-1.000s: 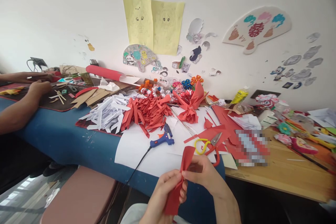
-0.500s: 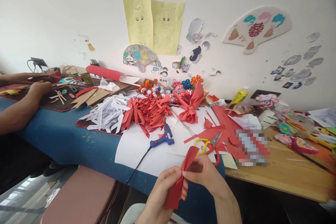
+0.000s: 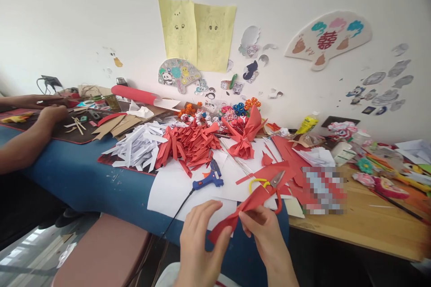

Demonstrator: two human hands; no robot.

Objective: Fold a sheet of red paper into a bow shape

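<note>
While the gathered red paper strip (image 3: 257, 198) is held over the front edge of the bench (image 3: 128, 193), clamped at its waist by the fingers of the right hand (image 3: 266, 231), with those of the left hand (image 3: 198, 240) spread apart, its pleats could be undone by a slackened pinch.

Left grip (image 3: 198, 234) loosely spread, right grip (image 3: 264, 228) curled in a pinch
</note>
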